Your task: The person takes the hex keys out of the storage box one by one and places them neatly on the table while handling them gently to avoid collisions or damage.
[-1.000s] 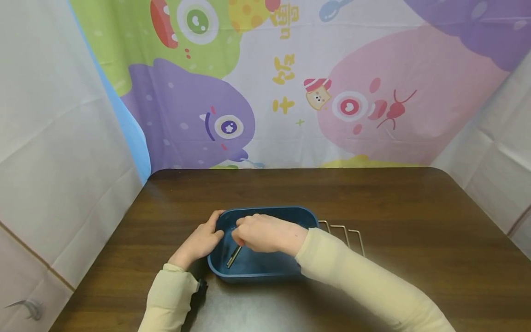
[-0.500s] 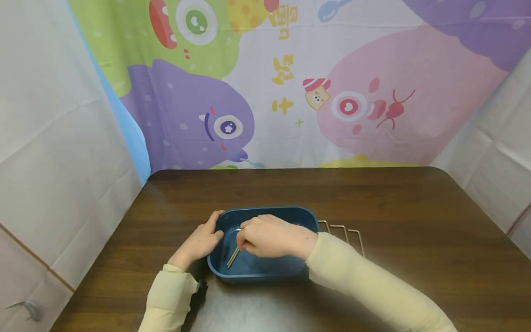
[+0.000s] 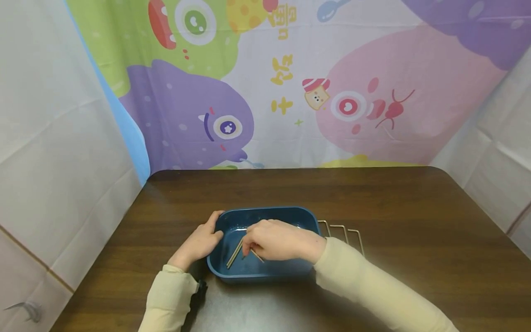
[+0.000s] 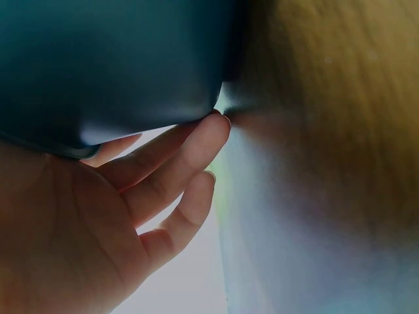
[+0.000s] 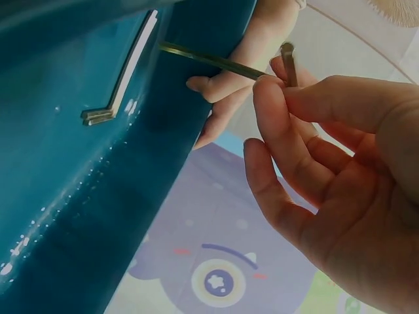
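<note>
A dark blue rectangular tray (image 3: 303, 213) sits on the table. My left hand (image 3: 199, 242) grips its left rim, thumb inside and fingers along the outer wall, as the left wrist view shows of the fingers (image 4: 196, 150). Over the tray, my right hand (image 3: 274, 240) pinches a brass-coloured L-shaped hex key (image 5: 216, 61) between thumb and finger, its short arm pointing up in the right wrist view. Left of that hand, hex keys (image 3: 234, 254) lie side by side on the tray floor; they also show in the right wrist view as bent rods (image 5: 127, 72).
Several more hex keys (image 3: 346, 230) lie on the brown wooden table (image 3: 373, 198) just right of the tray, partly hidden behind it and the right arm. A patterned cloth (image 3: 286, 138) hangs at the table's back edge.
My right hand has shifted rightward and slightly nearer to me inside the tray. The hex keys at left are more exposed, and the one in my fingers has come into sight. My left hand stays put.
</note>
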`<state>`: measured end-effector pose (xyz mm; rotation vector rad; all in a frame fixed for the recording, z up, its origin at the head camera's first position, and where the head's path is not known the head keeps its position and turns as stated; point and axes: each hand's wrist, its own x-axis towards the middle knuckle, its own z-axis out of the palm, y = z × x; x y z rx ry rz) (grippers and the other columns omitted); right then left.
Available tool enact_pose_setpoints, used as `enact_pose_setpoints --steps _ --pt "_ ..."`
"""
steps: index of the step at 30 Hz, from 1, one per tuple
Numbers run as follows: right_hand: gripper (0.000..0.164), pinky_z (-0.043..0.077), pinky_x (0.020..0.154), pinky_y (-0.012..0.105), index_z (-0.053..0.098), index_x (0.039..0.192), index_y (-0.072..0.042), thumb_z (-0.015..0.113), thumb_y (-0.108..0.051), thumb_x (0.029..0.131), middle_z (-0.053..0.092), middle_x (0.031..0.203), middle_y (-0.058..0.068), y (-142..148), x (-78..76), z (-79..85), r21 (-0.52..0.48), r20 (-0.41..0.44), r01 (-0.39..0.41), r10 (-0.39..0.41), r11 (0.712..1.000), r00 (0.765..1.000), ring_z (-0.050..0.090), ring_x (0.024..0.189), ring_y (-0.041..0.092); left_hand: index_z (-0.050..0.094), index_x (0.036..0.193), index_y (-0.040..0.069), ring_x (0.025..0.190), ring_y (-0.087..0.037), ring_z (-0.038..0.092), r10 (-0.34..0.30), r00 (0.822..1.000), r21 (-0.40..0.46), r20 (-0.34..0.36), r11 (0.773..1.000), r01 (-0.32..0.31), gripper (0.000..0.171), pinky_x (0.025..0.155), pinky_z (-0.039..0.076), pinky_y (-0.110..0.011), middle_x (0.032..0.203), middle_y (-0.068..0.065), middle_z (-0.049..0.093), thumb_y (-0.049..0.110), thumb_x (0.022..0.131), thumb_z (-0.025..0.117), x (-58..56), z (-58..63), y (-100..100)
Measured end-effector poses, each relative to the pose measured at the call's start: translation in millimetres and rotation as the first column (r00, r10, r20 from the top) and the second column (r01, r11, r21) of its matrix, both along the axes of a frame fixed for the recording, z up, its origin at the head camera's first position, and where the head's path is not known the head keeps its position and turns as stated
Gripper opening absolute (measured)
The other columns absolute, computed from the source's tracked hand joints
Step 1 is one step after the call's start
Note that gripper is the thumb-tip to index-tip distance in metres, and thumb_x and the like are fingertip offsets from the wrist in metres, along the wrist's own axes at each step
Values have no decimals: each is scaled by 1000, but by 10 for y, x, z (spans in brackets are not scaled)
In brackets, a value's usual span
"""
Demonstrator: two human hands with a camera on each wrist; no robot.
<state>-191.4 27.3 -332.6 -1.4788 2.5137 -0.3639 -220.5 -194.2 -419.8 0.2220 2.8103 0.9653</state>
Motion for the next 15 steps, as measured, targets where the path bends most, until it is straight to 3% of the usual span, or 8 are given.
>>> enact_pose_setpoints --steps 15 --pt "11 40 60 13 67 89 -13 58 -9 84 57 75 -8 128 -21 -92 -55 34 20 -18 998 999 46 62 3 30 135 11 82 -24 59 -2 1000 16 -1 1000 2 50 71 47 -37 125 -23 51 13 87 40 15 10 -1"
